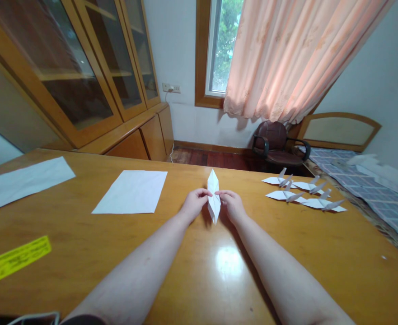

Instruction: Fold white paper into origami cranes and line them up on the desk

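A narrow, diamond-shaped folded white paper [213,195] stands over the middle of the wooden table [199,271]. My left hand [194,204] pinches its left edge with closed fingers. My right hand [231,204] pinches the right edge the same way. Both hands hold the paper between them, its points aiming away from me and toward me. To the right lie several finished white paper cranes [303,194].
A flat white sheet [131,192] lies left of my hands, another sheet [24,180] at the far left edge. A yellow label strip [14,260] sits near the front left. Beyond the table stand a glass-door cabinet [83,76], a dark armchair [276,144] and a bed [371,180].
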`<state>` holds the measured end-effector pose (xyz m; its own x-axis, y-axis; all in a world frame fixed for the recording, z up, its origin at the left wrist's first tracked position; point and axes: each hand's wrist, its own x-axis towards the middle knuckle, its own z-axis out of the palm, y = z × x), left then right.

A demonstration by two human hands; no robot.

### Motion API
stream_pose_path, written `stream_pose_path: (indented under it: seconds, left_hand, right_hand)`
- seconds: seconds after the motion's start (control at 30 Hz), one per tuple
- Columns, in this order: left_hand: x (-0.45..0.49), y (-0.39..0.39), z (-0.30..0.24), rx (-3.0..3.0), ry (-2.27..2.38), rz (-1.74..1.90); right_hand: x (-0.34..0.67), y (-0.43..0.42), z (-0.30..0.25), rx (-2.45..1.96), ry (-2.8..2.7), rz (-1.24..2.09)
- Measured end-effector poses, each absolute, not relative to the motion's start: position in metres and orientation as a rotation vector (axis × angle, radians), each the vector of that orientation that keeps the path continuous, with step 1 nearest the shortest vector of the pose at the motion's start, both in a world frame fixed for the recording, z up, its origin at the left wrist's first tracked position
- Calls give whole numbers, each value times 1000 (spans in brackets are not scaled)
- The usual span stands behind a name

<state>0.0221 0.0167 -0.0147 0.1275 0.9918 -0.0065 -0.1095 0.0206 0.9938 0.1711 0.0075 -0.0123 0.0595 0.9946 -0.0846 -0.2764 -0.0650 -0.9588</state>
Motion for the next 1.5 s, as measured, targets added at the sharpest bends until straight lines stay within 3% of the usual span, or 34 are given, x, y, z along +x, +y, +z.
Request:
stream_pose_path:
  seconds: [0.67,0.97,1.5]
  left_hand:
    - [24,14,-11,1242,1043,1157]
    - [22,16,-6,1150,1062,1238]
    - [19,17,-8,1143,1056,1229]
  right_hand:
    - [170,8,-11,-1090,-1056,1266]
    - [170,9,-16,-969,-1078,1460]
    - [168,7,-12,-1041,-1054,1318]
